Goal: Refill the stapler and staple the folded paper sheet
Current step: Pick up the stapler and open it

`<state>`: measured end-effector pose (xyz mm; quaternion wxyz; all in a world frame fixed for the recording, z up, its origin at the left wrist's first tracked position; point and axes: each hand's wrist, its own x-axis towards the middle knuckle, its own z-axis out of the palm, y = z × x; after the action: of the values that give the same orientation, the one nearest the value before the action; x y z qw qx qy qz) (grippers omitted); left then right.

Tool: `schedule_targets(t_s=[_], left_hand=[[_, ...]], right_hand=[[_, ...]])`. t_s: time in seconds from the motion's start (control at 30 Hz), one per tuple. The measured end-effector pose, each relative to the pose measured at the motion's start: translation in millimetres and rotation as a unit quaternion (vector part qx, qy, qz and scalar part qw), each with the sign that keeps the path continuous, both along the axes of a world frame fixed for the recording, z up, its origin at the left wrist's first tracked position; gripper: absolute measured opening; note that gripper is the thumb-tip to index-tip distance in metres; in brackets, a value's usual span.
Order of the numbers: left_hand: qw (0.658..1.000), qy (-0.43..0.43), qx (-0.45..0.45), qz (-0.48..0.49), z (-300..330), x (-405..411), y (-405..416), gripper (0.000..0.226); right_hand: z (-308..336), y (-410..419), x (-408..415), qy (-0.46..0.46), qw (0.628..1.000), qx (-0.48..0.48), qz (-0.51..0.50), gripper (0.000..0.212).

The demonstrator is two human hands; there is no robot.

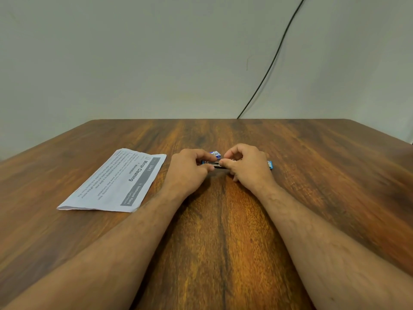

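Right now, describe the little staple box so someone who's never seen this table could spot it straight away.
Start at the wooden table and find the two hands meeting at its middle over the stapler. Just behind the fingers, between left hand and right hand, peeks the small staple box. It is white and blue, unlike the large printed folded paper lying to the left.

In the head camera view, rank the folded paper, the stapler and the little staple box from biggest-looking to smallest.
1. folded paper sheet, by far the largest.
2. stapler, though both hands cover much of it.
3. staple box, only a corner showing, so its rank is unsure.
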<state>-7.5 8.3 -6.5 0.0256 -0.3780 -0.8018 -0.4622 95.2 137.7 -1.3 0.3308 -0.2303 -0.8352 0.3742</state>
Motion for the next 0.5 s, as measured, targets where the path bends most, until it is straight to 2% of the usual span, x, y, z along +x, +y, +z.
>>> schedule_targets(t_s=[0.2, 0.3, 0.5], left_hand=[[1.0, -0.002, 0.008, 0.006, -2.9, -1.4, 1.4, 0.02], [1.0, -0.008, 0.017, 0.023, -3.7, -2.4, 2.6, 0.018], [1.0, -0.012, 0.006, 0.027, -1.5, -2.6, 0.7, 0.018]], right_hand=[[0.2, 0.2, 0.2, 0.013, 1.0, -0.013, 0.002, 0.007], [0.4, 2.6, -0.1, 0.005, 0.999, -0.019, -0.027, 0.021], [4.5, 1.3, 1.8, -0.083, 0.995, 0.028, -0.052, 0.032]])
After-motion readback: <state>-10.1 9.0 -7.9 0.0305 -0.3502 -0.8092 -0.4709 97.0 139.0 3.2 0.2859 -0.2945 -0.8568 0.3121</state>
